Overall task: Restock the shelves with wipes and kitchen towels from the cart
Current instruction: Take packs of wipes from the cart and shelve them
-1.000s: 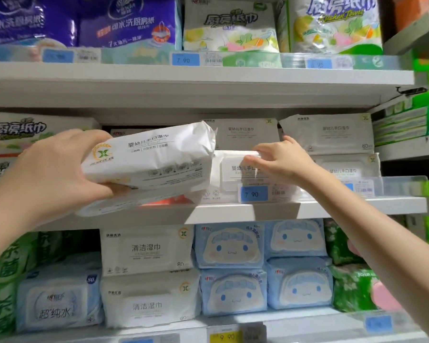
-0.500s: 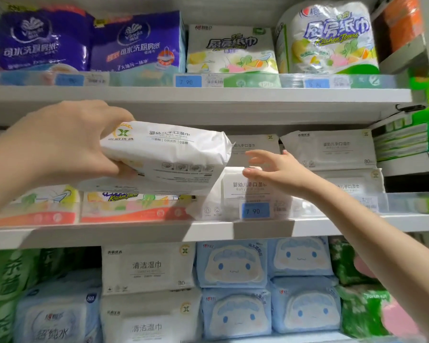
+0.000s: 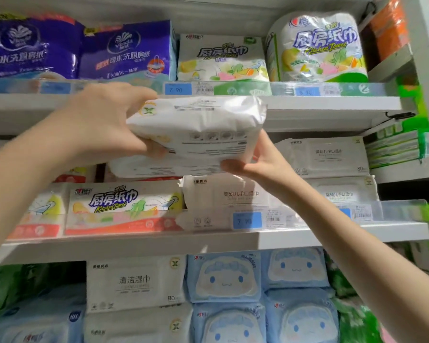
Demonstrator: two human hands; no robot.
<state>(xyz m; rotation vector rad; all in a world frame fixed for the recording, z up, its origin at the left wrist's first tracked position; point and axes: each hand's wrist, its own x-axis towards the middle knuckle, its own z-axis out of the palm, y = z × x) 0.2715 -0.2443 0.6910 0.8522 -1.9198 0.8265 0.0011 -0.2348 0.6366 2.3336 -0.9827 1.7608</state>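
A white wipes pack (image 3: 203, 120) is held up in front of the middle shelf (image 3: 208, 240), level with the gap above a white wipes pack (image 3: 240, 201) lying there. My left hand (image 3: 102, 125) grips the pack's left end, thumb underneath. My right hand (image 3: 260, 164) holds its lower right corner from below, fingers behind it. A second white pack (image 3: 159, 168) shows just beneath the held one; I cannot tell what carries it. Flat kitchen towel packs (image 3: 119, 204) lie at the shelf's left.
Two more white wipes packs (image 3: 330, 154) are stacked on the right of the middle shelf. The upper shelf (image 3: 332, 105) holds purple and floral kitchen towel packs. Below are white and blue wipes packs (image 3: 223, 278). A clear rail with price tags (image 3: 247, 220) fronts the middle shelf.
My left hand lifted the wipes pack up and to the right. My right hand left the shelved pack and took the held pack's lower right corner. The camera tilted upward.
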